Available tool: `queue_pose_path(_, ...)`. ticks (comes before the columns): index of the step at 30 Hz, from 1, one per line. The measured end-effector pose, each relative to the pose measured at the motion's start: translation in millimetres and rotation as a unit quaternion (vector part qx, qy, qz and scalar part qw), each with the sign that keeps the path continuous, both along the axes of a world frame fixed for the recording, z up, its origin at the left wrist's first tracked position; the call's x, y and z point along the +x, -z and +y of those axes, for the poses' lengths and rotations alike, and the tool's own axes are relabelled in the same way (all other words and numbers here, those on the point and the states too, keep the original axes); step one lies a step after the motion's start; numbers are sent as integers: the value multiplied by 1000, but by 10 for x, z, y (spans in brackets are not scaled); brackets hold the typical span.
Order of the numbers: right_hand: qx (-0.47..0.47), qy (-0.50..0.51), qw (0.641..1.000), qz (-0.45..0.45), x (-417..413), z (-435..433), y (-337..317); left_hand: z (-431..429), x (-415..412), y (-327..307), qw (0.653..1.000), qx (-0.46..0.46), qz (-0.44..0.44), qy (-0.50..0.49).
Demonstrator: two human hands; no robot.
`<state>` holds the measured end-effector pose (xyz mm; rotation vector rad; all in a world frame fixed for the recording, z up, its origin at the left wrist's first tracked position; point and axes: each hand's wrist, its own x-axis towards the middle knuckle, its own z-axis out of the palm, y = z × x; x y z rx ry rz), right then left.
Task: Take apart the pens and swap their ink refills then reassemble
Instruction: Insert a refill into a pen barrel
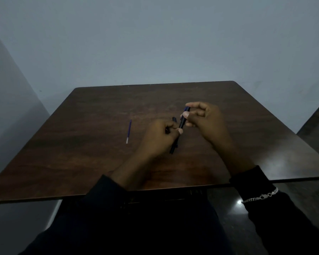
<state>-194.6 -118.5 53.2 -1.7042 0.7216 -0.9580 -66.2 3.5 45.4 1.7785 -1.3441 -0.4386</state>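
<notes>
Left hand grips the lower barrel of a dark pen above the worktop. Right hand pinches the pen's blue-tipped upper end, probably mid-disassembly. Next likely calls for a twist or pull along the barrel. A thin blue refill lies well left of the pen.
</notes>
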Motion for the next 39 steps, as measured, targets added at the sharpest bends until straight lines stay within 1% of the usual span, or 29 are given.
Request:
queue_pose_path(2,15,19,999,24,-8,-122,-38,-178,-13,-66,1000,12,2,-7)
queue_pose_path(6,39,39,993,102,-16,-302,-16,-537,-41,-62,998,57,-9,-38)
queue_pose_path(10,26,43,979,200,5,-439,73,-837,-81,38,989,129,-6,-74)
queue_pose_path(13,65,60,970,226,56,-534,164,-976,-95,104,985,153,3,-83)
queue_pose_path(15,63,72,965,243,91,-575,212,-1037,-97,127,982,167,-7,-86)
queue_pose_path(20,60,67,963,252,162,-661,241,-1146,-105,125,977,180,-35,-107)
queue_pose_path(25,14,61,960,274,229,-684,241,-1203,-78,159,975,167,-85,-121)
queue_pose_path(30,-14,80,957,277,248,-651,232,-1212,-54,173,976,159,-94,-111)
queue_pose_path(33,-8,89,957,276,255,-657,255,-1222,-32,182,976,164,-87,-117)
queue_pose_path(37,39,82,962,259,250,-675,288,-1171,-31,143,973,181,-62,-131)
queue_pose_path(39,55,78,964,247,253,-676,298,-1118,-40,80,971,188,-65,-135)
